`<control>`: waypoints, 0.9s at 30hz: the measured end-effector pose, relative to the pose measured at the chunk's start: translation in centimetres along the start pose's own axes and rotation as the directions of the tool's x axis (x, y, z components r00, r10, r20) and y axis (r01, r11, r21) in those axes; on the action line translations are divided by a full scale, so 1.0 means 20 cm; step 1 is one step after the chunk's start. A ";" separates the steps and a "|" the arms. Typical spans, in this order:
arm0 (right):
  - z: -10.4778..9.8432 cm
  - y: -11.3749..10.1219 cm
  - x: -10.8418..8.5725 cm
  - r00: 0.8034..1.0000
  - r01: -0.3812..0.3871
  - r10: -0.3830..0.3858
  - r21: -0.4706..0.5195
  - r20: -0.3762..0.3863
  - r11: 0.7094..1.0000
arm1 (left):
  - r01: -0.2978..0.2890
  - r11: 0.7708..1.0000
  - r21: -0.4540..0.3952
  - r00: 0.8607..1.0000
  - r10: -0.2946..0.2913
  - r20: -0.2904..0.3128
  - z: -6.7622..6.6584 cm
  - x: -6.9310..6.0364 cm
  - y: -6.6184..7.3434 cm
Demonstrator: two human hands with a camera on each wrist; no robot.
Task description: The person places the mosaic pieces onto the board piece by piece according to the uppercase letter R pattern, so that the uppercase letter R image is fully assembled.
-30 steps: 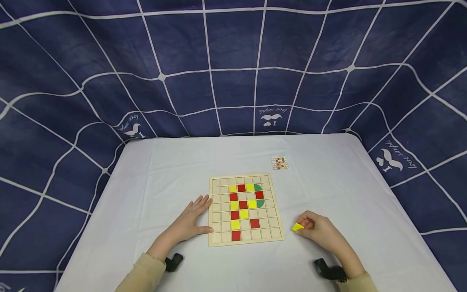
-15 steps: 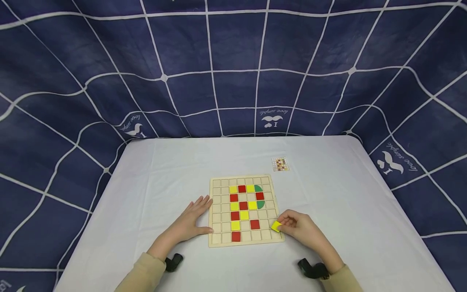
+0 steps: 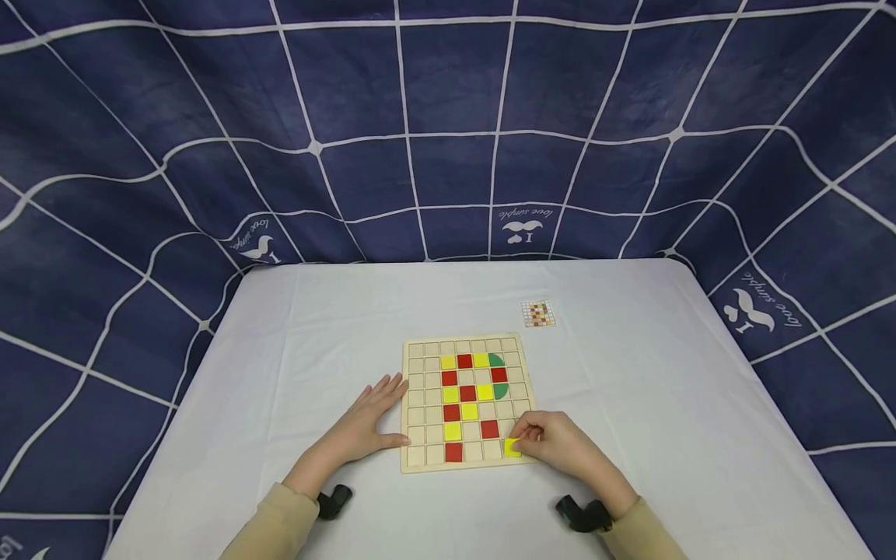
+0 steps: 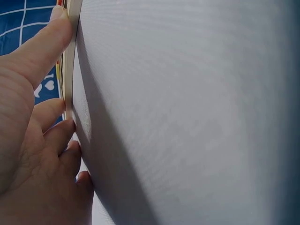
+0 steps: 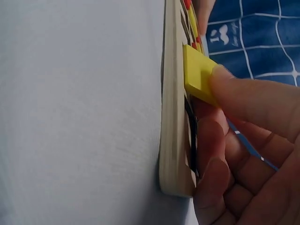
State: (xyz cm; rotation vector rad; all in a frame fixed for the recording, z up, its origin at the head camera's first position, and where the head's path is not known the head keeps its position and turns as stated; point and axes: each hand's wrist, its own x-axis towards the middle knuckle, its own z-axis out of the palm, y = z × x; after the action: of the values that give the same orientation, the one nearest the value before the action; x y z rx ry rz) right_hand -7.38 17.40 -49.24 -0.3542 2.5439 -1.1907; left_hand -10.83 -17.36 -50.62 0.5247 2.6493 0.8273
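A wooden grid board lies on the table, with red, yellow and green tiles set in several of its squares. My right hand pinches a yellow square tile between thumb and fingers over the board's near right part, in the bottom row. In the right wrist view the yellow tile stands tilted, one edge at the board's surface. My left hand rests at the board's left edge, fingers spread and thumb touching the rim. The left wrist view shows the fingers against the board's side.
A small printed card with a coloured grid pattern lies beyond the board's far right corner. White cloth covers the table. A dark blue curtain with white lines hangs behind and at both sides.
My right hand has moved left with the yellow tile, from beside the board to over its bottom row. The left hand has stayed at the board's left edge.
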 end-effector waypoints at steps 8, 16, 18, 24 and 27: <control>0.02 -0.01 0.00 0.998 0.046 -0.048 -0.064 -0.030 0.997 | -0.006 1.000 -0.002 1.000 0.006 0.004 -0.01 0.00 0.00; 0.04 -0.01 0.00 0.996 0.050 -0.056 -0.096 -0.066 0.994 | -0.003 1.000 0.003 1.000 0.003 0.001 0.00 0.01 0.00; 0.04 -0.01 0.01 0.996 0.044 -0.052 -0.106 -0.075 0.993 | -0.003 1.000 0.003 1.000 0.003 0.001 0.00 0.01 0.00; 0.05 -0.01 0.01 0.996 0.023 -0.033 -0.121 -0.087 0.992 | 0.000 1.000 0.002 1.000 0.000 0.002 0.00 0.01 0.01; 0.05 -0.01 0.01 0.996 0.014 -0.024 -0.115 -0.082 0.993 | 0.007 1.000 0.001 1.000 -0.007 0.001 0.00 0.01 0.01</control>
State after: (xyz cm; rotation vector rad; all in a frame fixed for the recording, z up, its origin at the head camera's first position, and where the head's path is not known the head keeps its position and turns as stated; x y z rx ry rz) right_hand -7.15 16.50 -49.64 -0.3629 2.6934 -1.0909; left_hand -10.97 -17.13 -50.48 0.5163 2.6491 0.8231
